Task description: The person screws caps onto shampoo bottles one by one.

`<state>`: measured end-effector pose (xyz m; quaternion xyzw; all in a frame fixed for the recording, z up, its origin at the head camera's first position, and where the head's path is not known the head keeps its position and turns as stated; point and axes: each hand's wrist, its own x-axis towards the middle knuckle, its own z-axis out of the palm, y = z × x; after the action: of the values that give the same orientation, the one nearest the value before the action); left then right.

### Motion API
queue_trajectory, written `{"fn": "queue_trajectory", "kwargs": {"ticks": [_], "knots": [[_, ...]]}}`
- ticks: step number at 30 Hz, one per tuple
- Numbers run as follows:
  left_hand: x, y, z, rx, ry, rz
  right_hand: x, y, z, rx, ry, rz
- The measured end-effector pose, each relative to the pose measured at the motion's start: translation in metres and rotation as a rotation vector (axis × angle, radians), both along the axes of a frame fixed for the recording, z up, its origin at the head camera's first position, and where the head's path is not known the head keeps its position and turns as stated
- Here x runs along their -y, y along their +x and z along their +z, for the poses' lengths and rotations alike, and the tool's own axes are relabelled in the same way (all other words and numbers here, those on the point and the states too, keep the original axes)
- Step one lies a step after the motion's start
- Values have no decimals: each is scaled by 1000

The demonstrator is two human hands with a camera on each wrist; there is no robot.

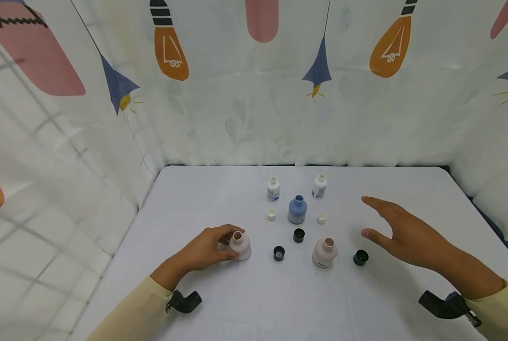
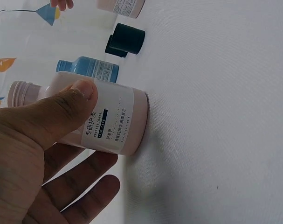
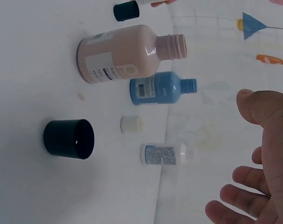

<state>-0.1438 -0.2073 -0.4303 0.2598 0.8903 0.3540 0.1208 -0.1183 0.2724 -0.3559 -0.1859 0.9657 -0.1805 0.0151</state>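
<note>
My left hand point(image 1: 213, 246) holds an uncapped pale pink hair-care bottle point(image 1: 240, 247) upright, thumb across its label in the left wrist view and fingers on the far side. The bottle's base is at the white tabletop. My right hand point(image 1: 412, 234) hovers over the right of the table with fingers extended, holding nothing. Below and left of it lies a black cap point(image 1: 360, 257). A second uncapped pink bottle point(image 1: 324, 253) stands left of that cap. Between the two pink bottles lie two more black caps, one point(image 1: 279, 253) nearer and one point(image 1: 298, 235) farther back.
Behind the caps stands an open blue bottle point(image 1: 297, 210). Two small white bottles, one left point(image 1: 273, 189) and one right point(image 1: 319, 186), stand farther back, each with a small white cap, left point(image 1: 271, 215) and right point(image 1: 321, 218), in front. A printed curtain point(image 1: 254, 118) borders the table.
</note>
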Motion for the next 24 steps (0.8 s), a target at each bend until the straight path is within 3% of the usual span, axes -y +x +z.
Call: {"fn": "queue_trajectory", "kwargs": {"ticks": [24], "knots": [[-1, 3, -1, -34, -32, 15, 35, 4, -1, 44, -152, 27]]}}
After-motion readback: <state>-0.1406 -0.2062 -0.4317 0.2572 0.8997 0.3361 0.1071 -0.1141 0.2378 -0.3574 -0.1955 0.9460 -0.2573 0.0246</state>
